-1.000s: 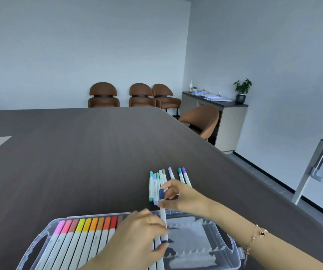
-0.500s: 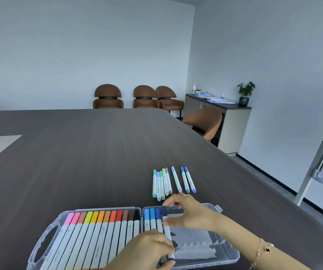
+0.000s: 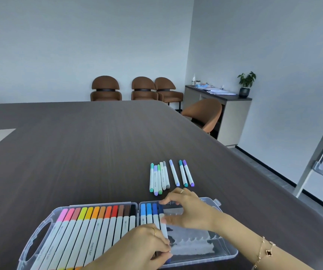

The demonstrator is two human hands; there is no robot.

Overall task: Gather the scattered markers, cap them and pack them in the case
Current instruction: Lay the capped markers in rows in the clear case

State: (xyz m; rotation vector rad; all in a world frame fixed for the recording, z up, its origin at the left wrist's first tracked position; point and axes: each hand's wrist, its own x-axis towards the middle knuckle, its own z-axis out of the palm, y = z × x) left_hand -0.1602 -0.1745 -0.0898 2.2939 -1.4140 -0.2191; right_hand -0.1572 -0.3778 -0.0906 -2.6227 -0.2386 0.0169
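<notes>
Both hands work one dark blue marker (image 3: pixel 161 221) into the clear case (image 3: pixel 232 252). Going left to right, the left hand (image 3: pixel 143 248) pinches its near end at the case's near rim, while the right hand (image 3: pixel 188 209) pinches the barrel farther up, finger on the cap. This marker lies fourth in the blue row, just right of the filled warm-colour half, its long axis running near to far, cap at the far end. It looks light, stiff and smooth, so a pinch at both ends should seat it without rolling. Beyond the case, eight loose markers (image 3: pixel 168 177) lie on the table (image 3: pixel 79 152), roughly parallel, also pointing near to far.
</notes>
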